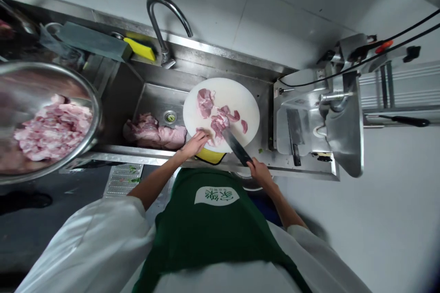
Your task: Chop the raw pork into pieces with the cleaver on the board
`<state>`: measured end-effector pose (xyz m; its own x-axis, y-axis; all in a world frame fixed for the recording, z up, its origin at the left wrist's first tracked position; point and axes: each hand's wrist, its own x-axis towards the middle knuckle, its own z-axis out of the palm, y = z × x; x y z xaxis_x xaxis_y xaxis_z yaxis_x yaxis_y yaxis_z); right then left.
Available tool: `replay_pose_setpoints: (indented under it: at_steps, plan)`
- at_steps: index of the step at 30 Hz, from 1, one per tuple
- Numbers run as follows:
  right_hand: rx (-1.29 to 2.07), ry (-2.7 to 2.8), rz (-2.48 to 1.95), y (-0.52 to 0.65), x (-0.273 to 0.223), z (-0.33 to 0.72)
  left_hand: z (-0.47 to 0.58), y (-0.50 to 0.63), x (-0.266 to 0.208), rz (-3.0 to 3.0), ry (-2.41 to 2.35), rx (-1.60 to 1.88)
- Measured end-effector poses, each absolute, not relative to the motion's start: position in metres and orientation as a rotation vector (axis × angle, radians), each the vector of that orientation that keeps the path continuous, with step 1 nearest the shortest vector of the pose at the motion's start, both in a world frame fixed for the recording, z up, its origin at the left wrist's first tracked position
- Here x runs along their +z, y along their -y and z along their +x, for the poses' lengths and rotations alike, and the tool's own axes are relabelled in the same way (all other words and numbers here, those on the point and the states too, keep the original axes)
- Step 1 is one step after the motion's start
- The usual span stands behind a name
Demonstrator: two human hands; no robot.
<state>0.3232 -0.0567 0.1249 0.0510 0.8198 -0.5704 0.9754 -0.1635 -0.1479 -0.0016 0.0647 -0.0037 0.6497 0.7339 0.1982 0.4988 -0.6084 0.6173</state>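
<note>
A round white cutting board point(244, 96) lies over the sink, with several pieces of raw meat on it. My right hand point(261, 175) is closed around the handle of a knife point(236, 146). Its broad dark blade points up and left, the tip end against the cut meat point(218, 124) in the middle of the board. At the board's lower left edge, my left hand point(195, 144) rests with its fingers bent together on the pale edge of the meat; the fingertips are partly hidden. A larger meat piece point(205, 103) sits farther back, and small slices lie to the right.
Big raw meat slabs point(154, 132) lie in the sink left of the board, near the drain point(169, 116). A steel bowl point(95, 114) of cut meat stands far left. Behind rises a faucet point(161, 27). A slicing machine point(343, 123) with another knife point(294, 132) stands right.
</note>
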Motion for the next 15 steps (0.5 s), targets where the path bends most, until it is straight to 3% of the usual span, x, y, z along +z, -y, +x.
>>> replay_pose_setpoints:
  at_steps: [7, 11, 15]
  plan:
    - [-0.913, -1.614, 2.657, 0.089, 0.111, 0.340, 0.039, -0.151, 0.033, 2.629, -0.648, 0.080]
    - [-0.984, -1.507, 2.734, 0.101, 0.107, 0.334, 0.052, -0.176, 0.047, 2.695, -0.503, -0.223]
    - [-1.030, -1.520, 2.719, 0.109, 0.099, 0.329, 0.039, -0.167, 0.049, 2.739, -0.520, -0.218]
